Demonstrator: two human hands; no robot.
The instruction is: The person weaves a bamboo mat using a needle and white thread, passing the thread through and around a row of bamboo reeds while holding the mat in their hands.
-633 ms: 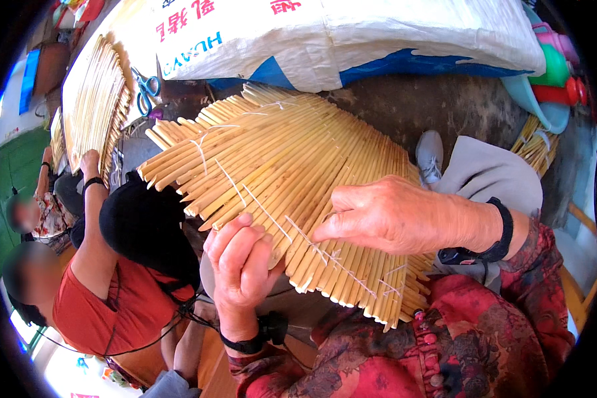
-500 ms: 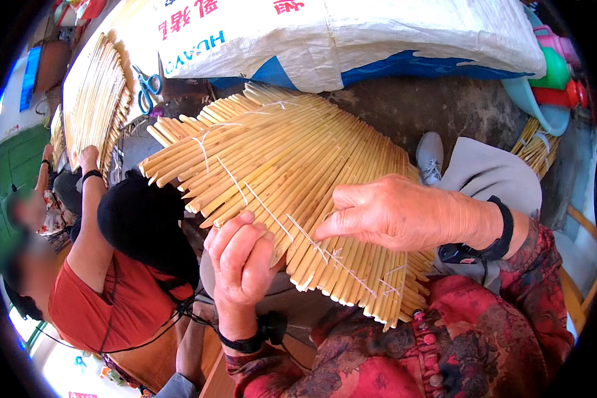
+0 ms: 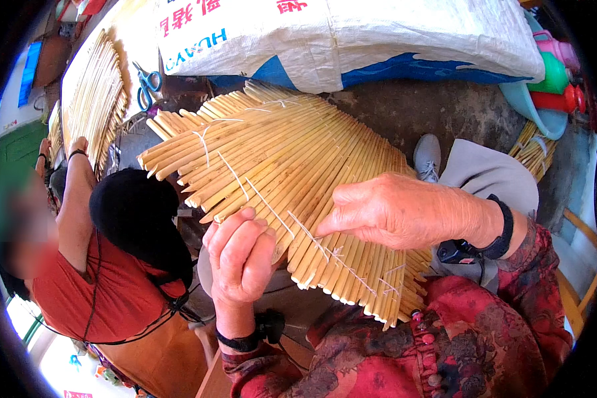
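Observation:
A fan-shaped panel of pale yellow stalks (image 3: 292,159) lies across my lap, its stalks side by side and stitched with thin white thread (image 3: 306,232). My left hand (image 3: 240,255) is closed round its near left edge, fingers curled and knuckles up. Over the panel's near middle, my right hand (image 3: 391,211) is closed, its index fingertip bent down onto the stalks beside the thread line. What the right fingers hold, if anything, is too small to make out. Short thread ends and knots show on the stalks just below that fingertip.
A white and blue woven sack (image 3: 378,40) spreads beyond the panel. Blue-handled scissors (image 3: 148,83) lie at far left. A co-worker in a red top (image 3: 113,285) sits left, holding another stalk panel (image 3: 96,99). At right are a light blue basin (image 3: 549,119) and a stalk bundle (image 3: 534,149).
The co-worker on the left has leaned and shifted toward the left. My hands and the stalk panel stay almost in the same place.

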